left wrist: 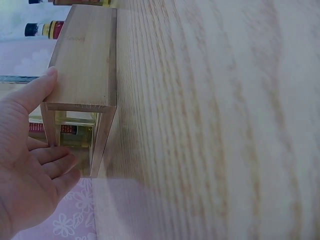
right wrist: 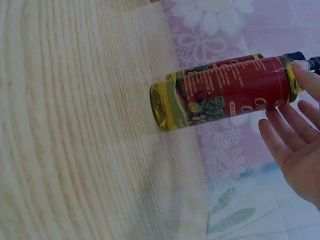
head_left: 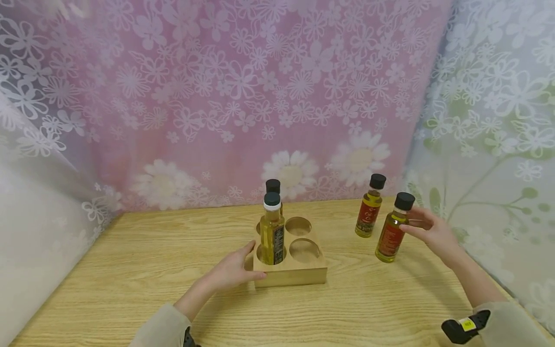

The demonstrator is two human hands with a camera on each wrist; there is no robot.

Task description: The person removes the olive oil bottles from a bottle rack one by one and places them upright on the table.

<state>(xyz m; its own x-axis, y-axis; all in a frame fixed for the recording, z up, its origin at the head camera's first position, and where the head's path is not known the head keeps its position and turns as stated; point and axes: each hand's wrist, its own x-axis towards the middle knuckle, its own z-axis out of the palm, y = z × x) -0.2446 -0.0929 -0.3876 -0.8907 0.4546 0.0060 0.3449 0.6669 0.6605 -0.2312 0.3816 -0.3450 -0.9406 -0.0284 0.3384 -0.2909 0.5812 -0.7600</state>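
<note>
My left hand (head_left: 231, 270) holds the left end of a wooden bottle rack (head_left: 290, 276), the thumb on its front face and the fingers at its open side. A clear oil bottle (head_left: 269, 231) with a dark label and dark green cap stands in the rack's front left hole. Behind it, mostly hidden, is another bottle with a black cap (head_left: 273, 185). My right hand (head_left: 435, 236) grips a red-labelled oil bottle (head_left: 390, 236) by its upper part, thumb on one side, fingers on the other. In the right wrist view this bottle (right wrist: 225, 92) overlaps a similar one.
A second red-labelled oil bottle (head_left: 368, 209) stands on the wooden table (head_left: 130, 270), left of and behind the gripped one. Both right-hand holes (head_left: 305, 250) of the rack are empty. Flowered curtains (head_left: 269, 96) hang along the table's back and both sides.
</note>
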